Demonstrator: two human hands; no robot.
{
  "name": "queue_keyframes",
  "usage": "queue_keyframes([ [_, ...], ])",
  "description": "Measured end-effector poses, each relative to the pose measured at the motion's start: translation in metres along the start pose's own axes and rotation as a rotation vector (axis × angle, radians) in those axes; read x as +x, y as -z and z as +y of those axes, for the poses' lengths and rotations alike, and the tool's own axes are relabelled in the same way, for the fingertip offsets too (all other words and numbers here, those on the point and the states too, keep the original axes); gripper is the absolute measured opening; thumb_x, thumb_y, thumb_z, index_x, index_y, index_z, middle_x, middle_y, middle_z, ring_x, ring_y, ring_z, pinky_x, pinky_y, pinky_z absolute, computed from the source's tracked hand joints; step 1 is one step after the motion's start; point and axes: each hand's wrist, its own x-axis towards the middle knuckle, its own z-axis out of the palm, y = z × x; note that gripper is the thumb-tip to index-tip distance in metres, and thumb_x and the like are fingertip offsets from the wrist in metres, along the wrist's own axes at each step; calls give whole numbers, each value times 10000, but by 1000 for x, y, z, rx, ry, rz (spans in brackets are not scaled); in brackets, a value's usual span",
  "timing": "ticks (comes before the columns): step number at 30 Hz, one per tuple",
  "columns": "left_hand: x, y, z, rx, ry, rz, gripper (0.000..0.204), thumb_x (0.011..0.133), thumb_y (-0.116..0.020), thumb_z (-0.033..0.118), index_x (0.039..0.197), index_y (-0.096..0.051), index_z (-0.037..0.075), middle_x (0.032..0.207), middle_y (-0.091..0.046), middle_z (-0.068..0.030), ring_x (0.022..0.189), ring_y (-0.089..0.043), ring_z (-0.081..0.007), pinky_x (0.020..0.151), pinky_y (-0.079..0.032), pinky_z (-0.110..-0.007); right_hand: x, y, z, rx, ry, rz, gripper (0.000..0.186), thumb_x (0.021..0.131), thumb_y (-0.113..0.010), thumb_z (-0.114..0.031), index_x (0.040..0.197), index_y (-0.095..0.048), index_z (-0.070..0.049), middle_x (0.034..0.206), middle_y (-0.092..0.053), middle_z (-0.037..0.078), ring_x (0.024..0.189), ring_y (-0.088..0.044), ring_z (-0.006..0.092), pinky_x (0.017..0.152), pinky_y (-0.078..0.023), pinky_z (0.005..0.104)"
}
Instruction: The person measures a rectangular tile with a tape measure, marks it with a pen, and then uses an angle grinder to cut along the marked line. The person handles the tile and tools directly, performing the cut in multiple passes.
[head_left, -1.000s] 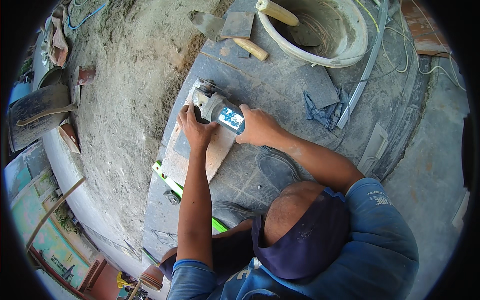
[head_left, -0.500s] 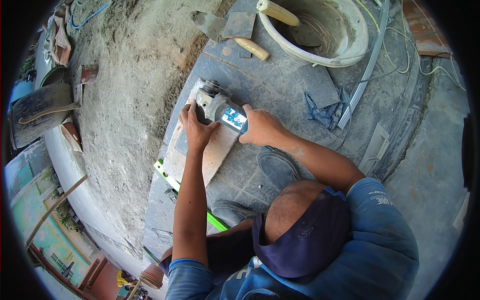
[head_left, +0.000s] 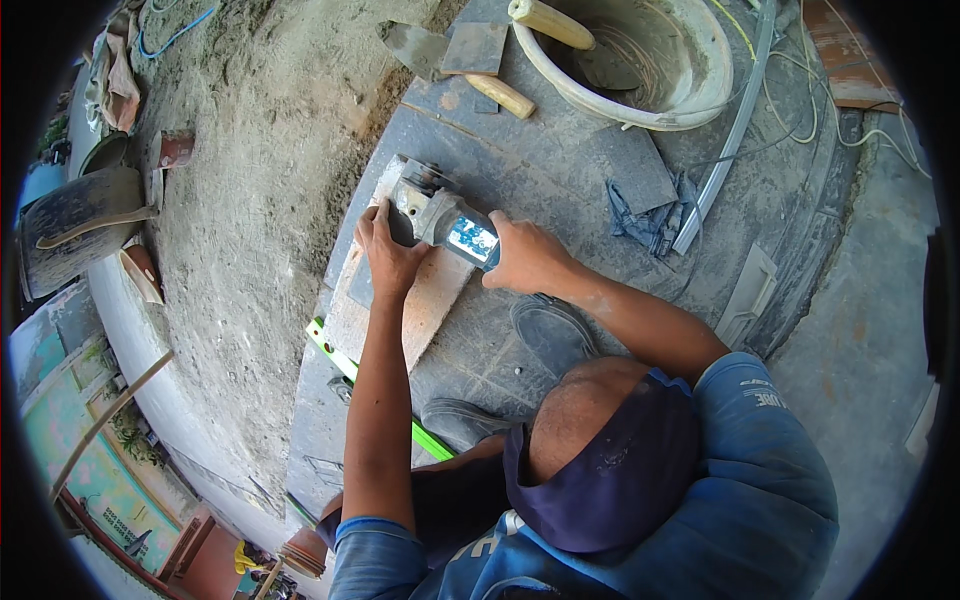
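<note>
My right hand [head_left: 525,252] is closed round the rear body of an angle grinder [head_left: 436,214], which lies slantwise with its disc end pointing up and left. Under the grinder is a pale, dusty board [head_left: 432,300]. My left hand [head_left: 388,258] presses a dark grey tile [head_left: 400,228] against that board, its fingers at the tile's far left edge and the thumb close to the grinder's head. The grinder hides part of the tile, and the cutting edge of the disc is hard to make out.
A green spirit level [head_left: 428,440] lies by my left forearm. Beyond the board are a trowel [head_left: 505,96], tile pieces and a round mortar tub [head_left: 715,100]. A metal straightedge [head_left: 725,150], a dark cloth [head_left: 640,228] and loose cables lie to the right; rough sandy ground [head_left: 250,200] borders the left.
The view has shifted very slightly. Both hands keep their hold, and the grinder's head sits marginally lower and to the right against the tile.
</note>
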Motion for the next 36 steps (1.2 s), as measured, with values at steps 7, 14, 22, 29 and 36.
queue_keyframes([
  [7,0,0,-1,15,-9,4,923,549,-841,56,1403,-490,41,1293,-482,-176,1243,-433,-393,1086,-385,-469,-3,-1,2,8,-5,7,571,661,-800,-221,1101,-510,2,1029,-679,272,1006,-665,446,872,-536,500],
  [14,0,-1,-2,8,-7,9,928,537,-838,43,1399,-495,40,1308,-480,-177,1244,-436,-396,1088,-387,-467,-4,-2,7,2,-8,14,586,662,-802,-225,1117,-507,-3,1025,-681,267,1000,-668,444,866,-540,504],
  [22,0,-2,-3,12,7,1,964,515,-859,41,1407,-491,40,1319,-479,-176,1257,-433,-396,1098,-385,-467,-8,-2,9,3,6,18,590,662,-801,-221,1121,-505,2,1028,-680,269,996,-669,447,853,-545,510],
  [29,0,-2,-4,9,-6,15,962,513,-858,42,1403,-493,51,1309,-484,-177,1249,-438,-397,1093,-388,-472,-8,-5,11,12,6,19,574,660,-793,-213,1109,-506,0,1025,-680,268,996,-669,446,857,-544,511],
  [36,-1,-4,-5,11,-10,21,964,514,-865,50,1402,-493,49,1303,-486,-178,1243,-442,-398,1084,-391,-475,-9,-4,12,19,9,24,569,658,-785,-218,1106,-508,-3,1023,-680,269,991,-670,448,854,-544,508],
])
